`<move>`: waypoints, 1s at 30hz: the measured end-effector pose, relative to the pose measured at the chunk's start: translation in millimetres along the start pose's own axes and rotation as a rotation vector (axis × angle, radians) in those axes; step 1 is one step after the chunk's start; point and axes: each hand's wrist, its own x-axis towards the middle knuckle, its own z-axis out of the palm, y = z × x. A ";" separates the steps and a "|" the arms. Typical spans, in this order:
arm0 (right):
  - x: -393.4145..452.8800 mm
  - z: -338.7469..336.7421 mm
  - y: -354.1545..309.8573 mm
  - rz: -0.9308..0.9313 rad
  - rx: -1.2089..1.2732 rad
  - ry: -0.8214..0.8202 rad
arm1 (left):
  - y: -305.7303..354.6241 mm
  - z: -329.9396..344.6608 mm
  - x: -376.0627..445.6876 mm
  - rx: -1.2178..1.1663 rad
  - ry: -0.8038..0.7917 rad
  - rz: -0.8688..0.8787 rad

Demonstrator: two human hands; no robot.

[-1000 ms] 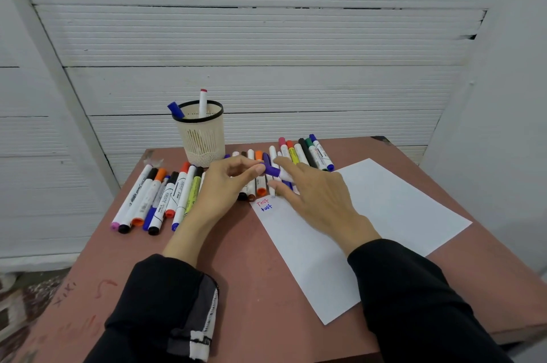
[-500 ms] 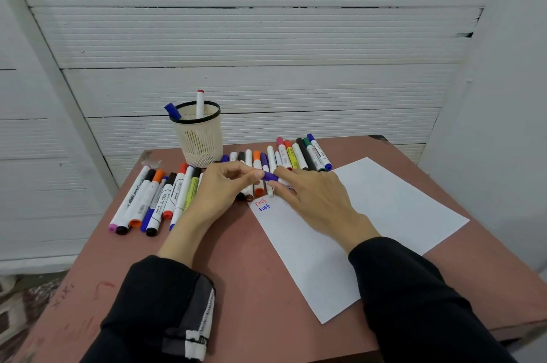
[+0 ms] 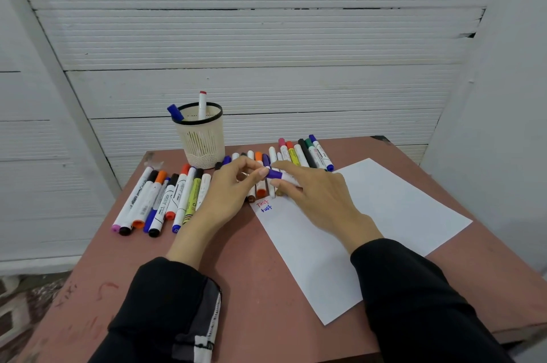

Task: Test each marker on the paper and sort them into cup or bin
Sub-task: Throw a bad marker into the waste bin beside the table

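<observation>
Holding the purple-capped marker (image 3: 276, 174) between both hands, I have it level just above the paper's (image 3: 384, 214) far-left corner, which keeps the tip close to where it must write. My left hand (image 3: 228, 194) pinches the purple cap with thumb and forefinger; my right hand (image 3: 313, 197) curls its fingers round the white barrel. That split grip reads to me as the uncapping step: one hand to pull the cap, the other to steady the body and then write.

On that same corner of the paper sit 2 small words, 1 red and 1 blue, so I judge 2 markers already tested. That fits the cup (image 3: 199, 137), which stands beyond the paper to its far left and holds 2 markers, a blue-capped one leaning and a red-tipped one upright.

The untested markers lie in 2 groups: a row (image 3: 165, 200) to the left of the paper, and another row (image 3: 299, 155) along its far edge, within easy reach of either hand. I cannot see any bin. Whether the cap has begun to part from the barrel I cannot tell, since my fingers cover the joint.

The paper lies angled on the reddish table (image 3: 242, 274).
</observation>
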 end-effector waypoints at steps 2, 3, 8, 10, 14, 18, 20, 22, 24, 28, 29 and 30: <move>0.0 0.4 -1.3 -0.016 -0.032 -0.001 | 0.9 -1.7 -0.6 -0.016 -0.002 0.012; 0.2 1.2 -1.4 -0.024 -0.047 0.007 | 1.8 -2.3 -0.9 -0.023 -0.003 0.012; -0.2 5.3 1.7 -0.076 -0.104 0.007 | 4.6 -1.8 -2.0 -0.001 -0.006 0.001; -1.2 6.5 2.0 -0.091 -0.120 0.014 | 5.3 -0.9 -2.4 0.007 -0.007 -0.001; -1.0 8.2 1.4 -0.074 -0.079 0.024 | 5.2 -0.8 -2.4 0.005 -0.005 -0.011; 0.4 2.5 3.5 -0.009 0.070 0.025 | 3.6 -0.9 -0.4 0.011 0.044 -0.001; 0.9 -2.5 8.1 0.021 0.055 0.068 | 2.7 -2.9 0.1 0.011 0.086 -0.013; 2.2 -6.7 14.6 0.059 0.020 0.115 | 1.3 -7.2 1.3 -0.019 0.155 -0.043; 3.4 -9.5 17.7 0.157 0.219 0.099 | -0.1 -9.8 2.5 -0.048 0.196 -0.070; 7.9 -16.9 7.0 0.268 0.868 0.161 | 0.4 -8.9 0.2 -0.059 0.206 -0.104; 9.2 -17.9 4.6 0.303 0.986 0.199 | 1.3 -8.8 -1.0 -0.038 0.206 -0.098; 10.0 -19.1 3.4 0.350 1.080 0.233 | 3.6 -8.0 -2.6 0.008 0.209 -0.080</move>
